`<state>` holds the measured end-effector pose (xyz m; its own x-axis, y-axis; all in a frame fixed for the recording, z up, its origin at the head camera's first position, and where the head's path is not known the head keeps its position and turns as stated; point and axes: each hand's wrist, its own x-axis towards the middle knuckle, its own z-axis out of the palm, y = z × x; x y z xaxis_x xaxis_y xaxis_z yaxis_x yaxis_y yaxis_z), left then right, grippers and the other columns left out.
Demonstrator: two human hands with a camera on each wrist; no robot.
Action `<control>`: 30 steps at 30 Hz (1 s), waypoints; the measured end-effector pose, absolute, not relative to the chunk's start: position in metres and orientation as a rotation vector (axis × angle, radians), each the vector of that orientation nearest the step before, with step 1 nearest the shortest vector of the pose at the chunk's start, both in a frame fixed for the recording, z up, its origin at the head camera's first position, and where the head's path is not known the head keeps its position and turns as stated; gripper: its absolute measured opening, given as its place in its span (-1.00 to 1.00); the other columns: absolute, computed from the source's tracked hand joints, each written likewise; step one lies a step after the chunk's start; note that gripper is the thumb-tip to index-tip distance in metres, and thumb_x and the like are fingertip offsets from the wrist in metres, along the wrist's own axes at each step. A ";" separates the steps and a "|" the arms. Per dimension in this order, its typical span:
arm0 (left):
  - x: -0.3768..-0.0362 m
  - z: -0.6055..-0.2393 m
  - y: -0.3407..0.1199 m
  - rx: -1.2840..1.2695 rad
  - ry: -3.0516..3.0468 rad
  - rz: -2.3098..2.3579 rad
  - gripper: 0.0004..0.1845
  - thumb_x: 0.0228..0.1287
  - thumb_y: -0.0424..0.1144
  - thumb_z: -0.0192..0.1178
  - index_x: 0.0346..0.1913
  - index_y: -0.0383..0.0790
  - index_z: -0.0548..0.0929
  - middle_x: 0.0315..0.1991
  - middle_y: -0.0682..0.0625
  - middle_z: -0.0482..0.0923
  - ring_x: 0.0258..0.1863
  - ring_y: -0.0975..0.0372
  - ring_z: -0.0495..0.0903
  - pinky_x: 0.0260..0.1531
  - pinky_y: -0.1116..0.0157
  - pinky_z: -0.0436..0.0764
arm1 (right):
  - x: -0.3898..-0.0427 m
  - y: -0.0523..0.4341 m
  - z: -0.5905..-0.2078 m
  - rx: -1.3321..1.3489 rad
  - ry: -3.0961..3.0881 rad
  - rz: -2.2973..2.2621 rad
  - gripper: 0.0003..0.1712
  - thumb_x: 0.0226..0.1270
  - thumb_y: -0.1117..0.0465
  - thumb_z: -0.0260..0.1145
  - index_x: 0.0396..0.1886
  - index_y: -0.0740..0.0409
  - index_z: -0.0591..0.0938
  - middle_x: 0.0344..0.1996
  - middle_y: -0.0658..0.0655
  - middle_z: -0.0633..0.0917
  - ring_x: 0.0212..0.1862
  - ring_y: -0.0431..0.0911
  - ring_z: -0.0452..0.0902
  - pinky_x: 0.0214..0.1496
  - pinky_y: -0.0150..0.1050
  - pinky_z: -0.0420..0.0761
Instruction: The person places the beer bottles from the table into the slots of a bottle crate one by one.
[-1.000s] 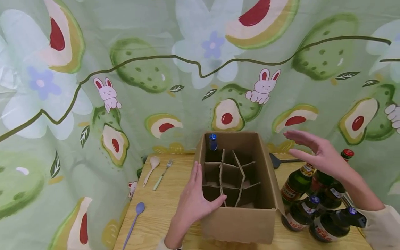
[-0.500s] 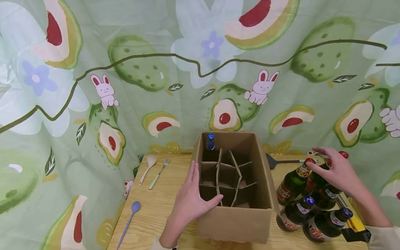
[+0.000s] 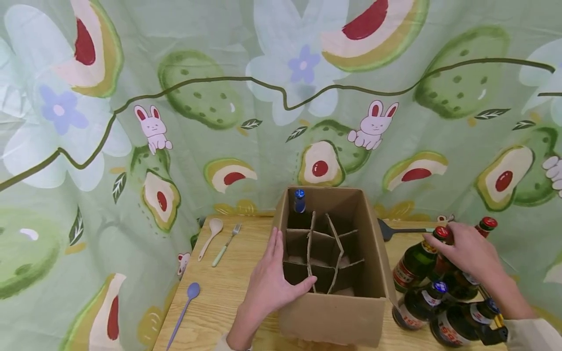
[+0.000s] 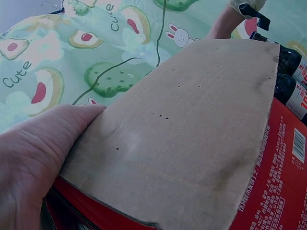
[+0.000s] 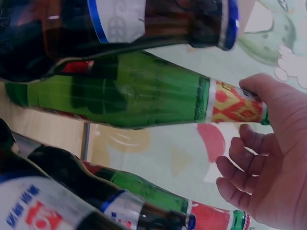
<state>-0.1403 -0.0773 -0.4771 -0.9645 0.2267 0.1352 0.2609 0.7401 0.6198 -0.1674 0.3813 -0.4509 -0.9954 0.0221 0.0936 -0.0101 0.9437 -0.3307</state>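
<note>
1. Your left hand (image 3: 271, 285) lies flat against the left wall of the cardboard box (image 3: 333, 317), fingers straight along the rim and the thumb hooked over the edge into the near-left cell. Its grip is loose: it steadies the box and clasps nothing.
2. Your right hand (image 3: 470, 251) sits at about 3 o'clock from the box, over the cluster of bottles. In the right wrist view the thumb presses the neck label of the green bottle (image 5: 144, 98) while the fingers (image 5: 240, 177) stay curled and apart from the glass, so the grip is only half closed.
3. That green bottle (image 3: 414, 263) stands just right of the box, red cap up, leaning slightly.
4. The dark bottles (image 3: 443, 321) crowd at 4 o'clock from the box, touching one another.
5. One blue-capped bottle (image 3: 299, 201) stands in the far-left cell of the divider.
6. On the tabletop (image 3: 219, 297), at 9 o'clock from the box, lie a beige spoon (image 3: 210, 238), a fork (image 3: 225, 247) and a purple spoon (image 3: 184, 309).
</note>
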 end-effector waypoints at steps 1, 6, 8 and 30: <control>-0.140 -0.477 -0.078 -0.411 -2.877 -1.042 0.41 0.02 0.60 0.30 0.71 -0.18 -0.08 0.72 0.17 -0.37 0.54 -0.08 0.27 0.22 -0.17 0.55 | -0.167 0.380 -0.452 -0.018 -3.009 0.514 -0.32 0.48 -0.37 0.21 -0.48 0.12 0.37 -0.62 0.05 0.35 -0.60 -0.08 0.24 -0.59 -0.17 0.21; -0.140 -0.478 -0.078 -0.412 -2.879 -1.054 0.41 0.02 0.61 0.27 0.71 -0.15 -0.10 0.72 0.18 -0.39 0.55 -0.08 0.26 0.22 -0.20 0.54 | -0.166 0.376 -0.458 -0.046 -2.940 0.502 -0.32 0.50 -0.34 0.21 -0.38 0.23 0.50 -0.73 -0.01 0.27 -0.66 -0.10 0.12 -0.61 -0.18 0.14; -0.140 -0.478 -0.078 -0.409 -2.882 -1.054 0.41 0.02 0.62 0.27 0.72 -0.14 -0.11 0.71 0.20 -0.40 0.56 -0.07 0.25 0.22 -0.19 0.54 | -0.165 0.375 -0.460 -0.056 -2.899 0.501 -0.32 0.50 -0.32 0.23 -0.30 0.28 0.54 -0.77 -0.02 0.23 -0.68 -0.10 0.09 -0.62 -0.19 0.11; -0.141 -0.477 -0.078 -0.408 -2.875 -1.071 0.40 0.03 0.59 0.30 0.71 -0.17 -0.08 0.74 0.08 -0.30 0.55 -0.10 0.26 0.26 -0.19 0.51 | -0.164 0.365 -0.466 -0.184 -2.741 0.509 -0.37 0.46 -0.25 0.27 0.01 0.26 0.72 -0.81 0.00 0.21 -0.73 -0.04 0.13 -0.66 -0.19 0.06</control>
